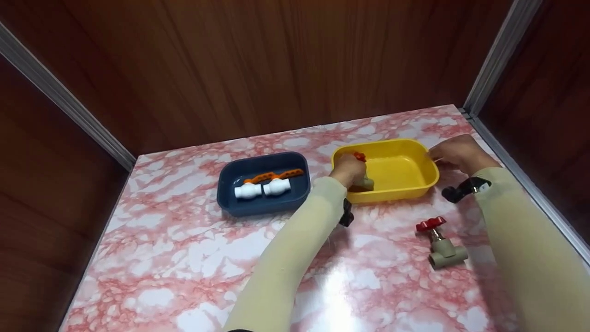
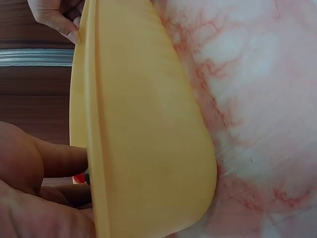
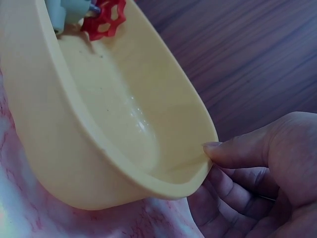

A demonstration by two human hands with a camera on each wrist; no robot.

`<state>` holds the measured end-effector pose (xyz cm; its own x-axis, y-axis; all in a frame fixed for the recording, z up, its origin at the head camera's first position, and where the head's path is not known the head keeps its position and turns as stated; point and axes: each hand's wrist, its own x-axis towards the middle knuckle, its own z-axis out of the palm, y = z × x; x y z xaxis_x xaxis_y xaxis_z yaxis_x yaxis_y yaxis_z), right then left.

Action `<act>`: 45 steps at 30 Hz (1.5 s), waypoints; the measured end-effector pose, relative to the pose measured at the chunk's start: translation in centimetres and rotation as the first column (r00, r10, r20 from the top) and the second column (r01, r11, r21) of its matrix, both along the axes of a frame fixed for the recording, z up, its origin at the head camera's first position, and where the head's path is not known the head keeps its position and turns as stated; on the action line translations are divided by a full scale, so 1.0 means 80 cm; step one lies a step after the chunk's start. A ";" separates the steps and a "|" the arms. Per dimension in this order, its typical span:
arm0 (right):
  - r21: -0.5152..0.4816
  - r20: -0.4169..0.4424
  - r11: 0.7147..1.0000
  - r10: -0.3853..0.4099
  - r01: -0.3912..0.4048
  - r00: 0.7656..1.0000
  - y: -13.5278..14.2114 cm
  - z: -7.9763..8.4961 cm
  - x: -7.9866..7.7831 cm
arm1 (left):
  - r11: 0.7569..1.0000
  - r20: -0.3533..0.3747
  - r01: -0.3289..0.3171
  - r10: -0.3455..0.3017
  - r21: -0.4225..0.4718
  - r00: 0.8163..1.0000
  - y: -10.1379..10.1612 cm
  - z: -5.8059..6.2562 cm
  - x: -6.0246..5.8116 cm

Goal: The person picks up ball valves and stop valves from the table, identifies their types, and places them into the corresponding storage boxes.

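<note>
A yellow tub [image 1: 392, 196] sits at the back right of the table. My left hand [image 1: 349, 169] reaches into its left end, fingers around a grey-green valve [image 1: 366, 183] with a red handwheel [image 3: 105, 20]. In the left wrist view, the tub's wall hides most of that valve and the fingertips of the left hand [image 2: 44, 178]. At the tub's right end, my right hand [image 3: 262, 173] pinches the rim, thumb at the inner edge and fingers curled outside. A second grey-green valve [image 1: 445, 253] with a red handle lies on the table in front of the tub.
Left of the yellow tub stands a dark blue tub [image 1: 262, 210]. Inside it lie two white ball valves [image 1: 276, 186] with orange levers [image 1: 290, 174]. Wood-grain panels [image 1: 276, 69] close off the back and sides of the pink marbled table [image 1: 184, 258].
</note>
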<state>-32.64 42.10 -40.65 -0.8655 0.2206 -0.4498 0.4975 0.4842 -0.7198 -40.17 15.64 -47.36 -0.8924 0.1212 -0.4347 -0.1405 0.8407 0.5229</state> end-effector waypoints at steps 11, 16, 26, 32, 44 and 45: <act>-0.002 0.010 1.000 0.012 -0.012 1.000 0.002 -0.001 0.005 | 0.996 -0.141 -0.079 0.085 0.050 0.986 -0.004 0.021 0.038; 0.006 0.002 1.000 -0.005 0.005 1.000 0.002 -0.001 0.004 | 1.000 -0.243 -0.017 0.016 0.000 0.970 -0.007 0.022 0.047; 0.015 -0.010 0.999 -0.028 0.028 1.000 -0.001 0.002 0.003 | 0.981 -0.163 -0.054 0.085 0.187 0.983 -0.032 0.082 0.094; 0.006 -0.003 1.000 -0.024 0.024 1.000 0.002 0.002 0.006 | 0.938 -0.178 -0.068 0.135 0.341 0.975 -0.045 0.107 0.112; -0.001 0.013 0.999 -0.040 0.040 0.999 0.005 0.001 0.013 | 0.997 -0.367 0.016 0.015 0.080 0.930 -0.071 0.097 0.101; 0.001 0.017 0.999 -0.042 0.042 0.999 0.005 0.000 0.013 | 0.998 -0.362 0.015 0.007 0.058 0.932 -0.072 0.095 0.101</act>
<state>-31.61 42.49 -40.62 -0.8478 0.2570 -0.4639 0.5293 0.4634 -0.7107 -32.11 9.92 -39.78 -0.9872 0.1409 -0.0747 0.0709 0.8071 0.5861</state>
